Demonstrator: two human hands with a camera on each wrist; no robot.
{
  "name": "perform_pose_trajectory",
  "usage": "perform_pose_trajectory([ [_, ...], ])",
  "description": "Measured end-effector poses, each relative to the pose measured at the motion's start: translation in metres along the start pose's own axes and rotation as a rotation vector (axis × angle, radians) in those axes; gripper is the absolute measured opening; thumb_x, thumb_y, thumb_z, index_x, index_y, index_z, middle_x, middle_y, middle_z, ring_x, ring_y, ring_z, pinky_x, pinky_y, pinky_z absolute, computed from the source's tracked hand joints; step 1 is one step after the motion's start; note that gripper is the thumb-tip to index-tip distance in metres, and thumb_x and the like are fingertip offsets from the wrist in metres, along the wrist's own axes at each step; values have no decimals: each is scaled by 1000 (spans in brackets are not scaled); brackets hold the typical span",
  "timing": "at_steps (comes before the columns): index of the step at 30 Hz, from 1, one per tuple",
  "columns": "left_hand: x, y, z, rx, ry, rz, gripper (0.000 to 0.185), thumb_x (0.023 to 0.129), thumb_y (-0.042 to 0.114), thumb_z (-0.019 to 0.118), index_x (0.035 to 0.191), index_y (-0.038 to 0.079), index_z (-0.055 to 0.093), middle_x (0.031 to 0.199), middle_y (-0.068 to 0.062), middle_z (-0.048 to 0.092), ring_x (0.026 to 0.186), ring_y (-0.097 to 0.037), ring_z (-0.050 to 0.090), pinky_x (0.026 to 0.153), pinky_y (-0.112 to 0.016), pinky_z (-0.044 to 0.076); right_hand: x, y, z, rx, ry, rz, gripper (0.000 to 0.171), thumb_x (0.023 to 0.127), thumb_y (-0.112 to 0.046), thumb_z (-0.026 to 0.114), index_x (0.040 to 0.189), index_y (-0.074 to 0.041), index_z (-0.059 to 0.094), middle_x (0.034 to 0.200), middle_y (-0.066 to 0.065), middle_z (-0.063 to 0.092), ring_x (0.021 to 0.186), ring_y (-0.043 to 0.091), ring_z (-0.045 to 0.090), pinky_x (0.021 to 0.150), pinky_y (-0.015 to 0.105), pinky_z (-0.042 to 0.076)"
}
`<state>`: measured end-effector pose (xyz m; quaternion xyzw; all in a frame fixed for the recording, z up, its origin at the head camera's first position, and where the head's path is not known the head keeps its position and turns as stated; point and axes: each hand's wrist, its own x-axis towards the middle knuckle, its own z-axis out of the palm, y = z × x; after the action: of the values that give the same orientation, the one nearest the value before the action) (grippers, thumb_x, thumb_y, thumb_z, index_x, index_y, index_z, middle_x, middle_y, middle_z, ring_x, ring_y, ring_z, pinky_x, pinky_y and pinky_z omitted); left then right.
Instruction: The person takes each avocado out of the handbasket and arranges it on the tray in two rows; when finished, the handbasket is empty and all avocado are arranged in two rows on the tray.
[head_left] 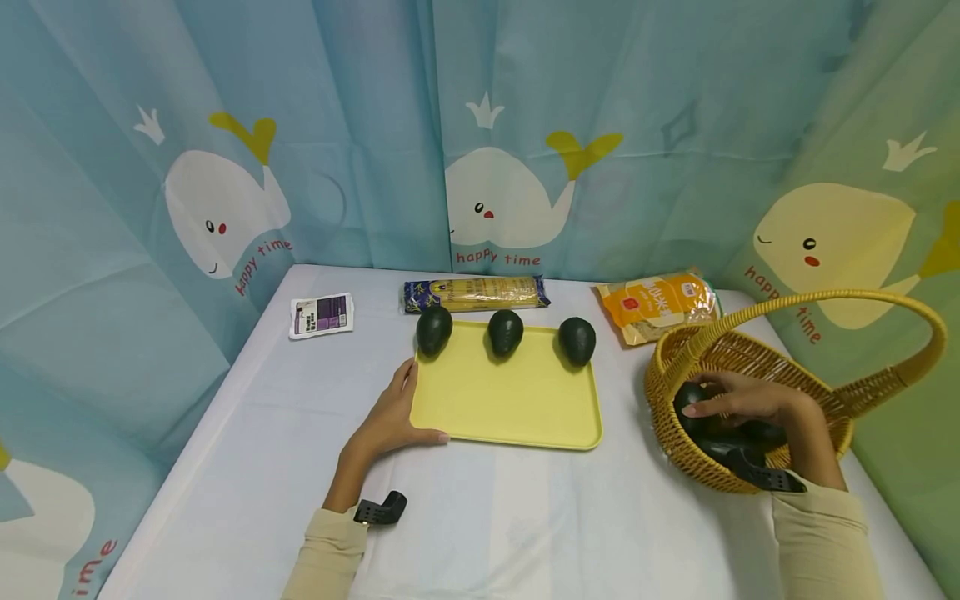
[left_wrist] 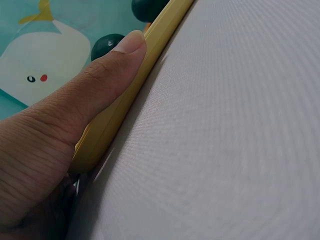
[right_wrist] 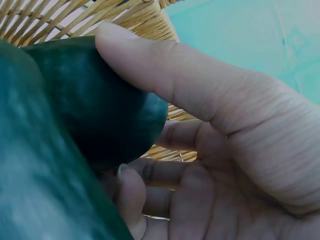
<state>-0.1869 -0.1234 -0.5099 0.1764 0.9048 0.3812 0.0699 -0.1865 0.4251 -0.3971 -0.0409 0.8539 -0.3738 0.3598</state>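
Observation:
In the head view three dark green avocados lie along the far edge of a yellow tray (head_left: 502, 400): a left one (head_left: 434, 332), a middle one (head_left: 506, 333) and a right one (head_left: 577, 341). My left hand (head_left: 390, 417) rests at the tray's near left corner, thumb straight along the front rim, fingers along the left side. Inside a wicker basket (head_left: 663, 367) on the right, my right hand (head_left: 750, 398) grips an avocado (right_wrist: 115, 100), with the thumb over it and fingers curled beneath. Another dark green avocado (right_wrist: 40, 160) is close beside it in the right wrist view.
Behind the tray lies a pack of noodles (head_left: 480, 294). An orange bag (head_left: 660, 307) sits near the basket's far side, and a small white and purple packet (head_left: 322, 316) at the far left. The basket's tall handle (head_left: 825, 298) arches above its opening. Curtains hang around the white table (head_left: 487, 533).

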Motion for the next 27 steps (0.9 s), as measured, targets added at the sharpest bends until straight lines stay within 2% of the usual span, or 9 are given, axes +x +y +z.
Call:
perform_pose_trajectory([
  [7,0,0,1,1,3,-3,139,60,58,86,158,8,1,164,-12,3,147,-39,23,114,-54,31,1,0,-1,13,12,-22,81,93,-25,64,147,13,18,145,38,24,122,38,48,88,44,54],
  [17,1,0,1,9,-1,0,138,61,58,86,158,7,1,165,-11,2,148,-38,21,115,-54,30,-2,-1,-3,26,27,-40,77,94,-23,63,146,12,18,142,37,32,123,39,48,90,47,54],
  [23,1,0,1,12,-2,-7,138,61,57,86,158,7,1,165,-11,2,148,-38,21,115,-54,30,-5,-4,-5,35,38,-34,83,95,-24,62,149,13,11,149,41,14,129,48,40,92,51,53],
  [27,0,0,1,10,-5,-8,138,61,57,86,158,7,1,165,-12,2,147,-39,22,114,-55,30,-6,-3,-5,49,67,-38,82,94,-24,62,149,12,12,148,39,11,126,45,43,90,50,54],
])
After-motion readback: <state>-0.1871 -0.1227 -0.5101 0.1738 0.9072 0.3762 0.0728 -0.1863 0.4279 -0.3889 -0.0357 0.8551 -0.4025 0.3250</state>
